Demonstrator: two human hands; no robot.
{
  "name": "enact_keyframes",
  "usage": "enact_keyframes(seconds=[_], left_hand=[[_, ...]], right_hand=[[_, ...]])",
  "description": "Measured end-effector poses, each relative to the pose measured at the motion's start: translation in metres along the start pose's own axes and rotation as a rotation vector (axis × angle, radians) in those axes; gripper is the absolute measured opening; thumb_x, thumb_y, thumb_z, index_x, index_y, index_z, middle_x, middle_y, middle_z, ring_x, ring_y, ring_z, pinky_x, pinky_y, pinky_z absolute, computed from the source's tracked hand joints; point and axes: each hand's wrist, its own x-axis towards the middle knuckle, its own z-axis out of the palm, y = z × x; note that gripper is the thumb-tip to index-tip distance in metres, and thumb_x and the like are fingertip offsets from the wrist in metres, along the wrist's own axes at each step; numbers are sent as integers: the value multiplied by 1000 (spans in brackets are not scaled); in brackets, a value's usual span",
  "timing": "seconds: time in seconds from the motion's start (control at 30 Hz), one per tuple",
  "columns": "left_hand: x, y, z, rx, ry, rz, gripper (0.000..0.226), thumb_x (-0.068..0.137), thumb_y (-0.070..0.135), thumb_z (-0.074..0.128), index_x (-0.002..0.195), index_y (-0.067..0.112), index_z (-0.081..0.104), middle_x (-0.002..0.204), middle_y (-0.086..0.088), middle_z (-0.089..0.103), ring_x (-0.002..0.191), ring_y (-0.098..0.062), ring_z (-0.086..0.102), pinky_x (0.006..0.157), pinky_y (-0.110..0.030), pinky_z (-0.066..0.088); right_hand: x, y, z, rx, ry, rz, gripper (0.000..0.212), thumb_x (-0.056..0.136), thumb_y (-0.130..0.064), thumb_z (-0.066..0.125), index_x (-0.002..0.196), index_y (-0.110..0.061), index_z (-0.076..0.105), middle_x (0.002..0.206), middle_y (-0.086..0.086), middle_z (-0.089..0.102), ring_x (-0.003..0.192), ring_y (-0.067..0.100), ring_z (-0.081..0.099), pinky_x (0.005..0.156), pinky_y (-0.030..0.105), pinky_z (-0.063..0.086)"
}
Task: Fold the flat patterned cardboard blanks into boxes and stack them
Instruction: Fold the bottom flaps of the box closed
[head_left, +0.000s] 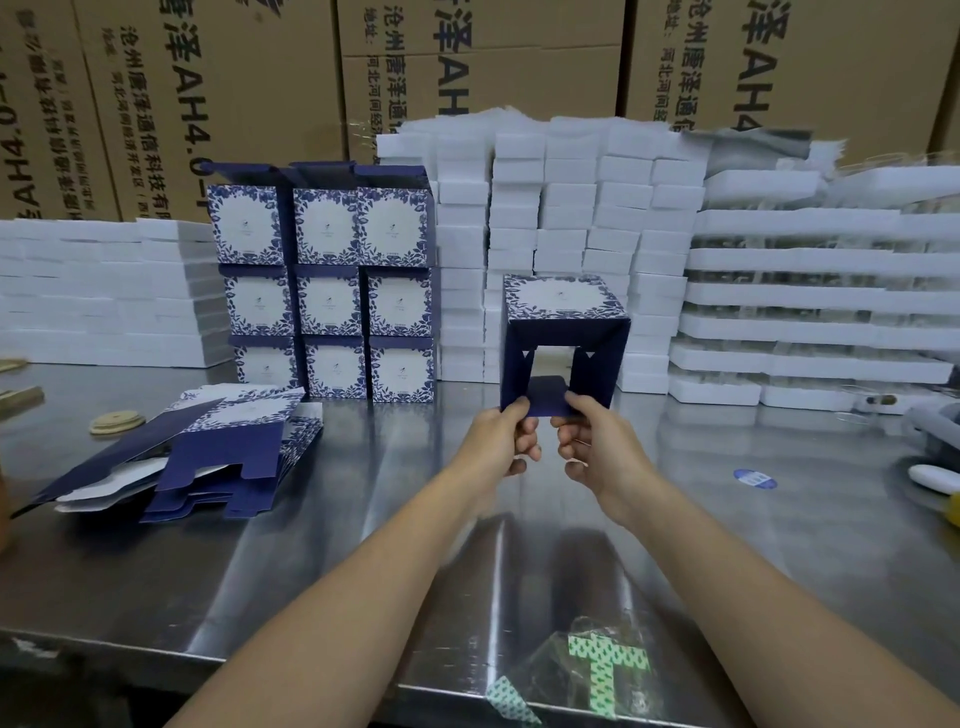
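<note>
A half-formed box (563, 317), navy with a blue-and-white floral panel on top, is held up above the steel table (363, 519). Its near end is open and I can see through it. My left hand (506, 436) pinches the lower left edge of the box. My right hand (587, 441) pinches the navy bottom flap. A pile of flat patterned blanks (208, 452) lies on the table at the left. Behind it stands a stack of finished boxes (332, 291), three wide and three high.
White foam trays (810, 291) and white blocks (566, 218) are piled along the back, with brown cartons (218, 93) behind. A round wooden disc (117, 421) lies at the left. A blue sticker (756, 478) and a white object (935, 478) lie at the right. Green-patterned tape (602, 670) is at the near edge.
</note>
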Motion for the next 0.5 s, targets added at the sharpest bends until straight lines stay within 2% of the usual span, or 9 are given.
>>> enact_keyframes(seconds=[0.1, 0.27, 0.37, 0.5], left_hand=[[-1, 0, -3, 9, -4, -4, 39, 106, 37, 51, 70, 22, 51, 53, 7, 41, 53, -11, 54, 63, -30, 38], [-3, 0, -3, 2, -57, -34, 47, 98, 47, 58, 56, 28, 46, 52, 6, 37, 53, -14, 50, 62, -30, 38], [-5, -1, 1, 0, -106, -11, 48, 98, 41, 53, 52, 27, 43, 51, 7, 39, 53, -13, 47, 61, -28, 40], [-5, 0, 3, -3, -73, 1, 49, 102, 32, 47, 54, 29, 38, 52, 5, 35, 51, -13, 44, 61, -28, 39]], right_hand=[[-5, -1, 4, -13, -107, 4, 27, 95, -27, 59, 71, -16, 67, 62, -1, 52, 51, 12, 47, 49, 23, 36], [-8, 0, 8, -9, -30, -59, 24, 95, -17, 55, 72, -12, 62, 59, -2, 48, 48, 11, 40, 48, 22, 35], [-10, -1, 9, -27, -57, -59, 25, 92, -18, 57, 68, -14, 61, 57, 0, 48, 48, 12, 42, 49, 23, 34], [-11, -1, 10, -28, -93, -10, 28, 92, -27, 55, 66, -17, 58, 56, -2, 45, 48, 12, 40, 50, 24, 29]])
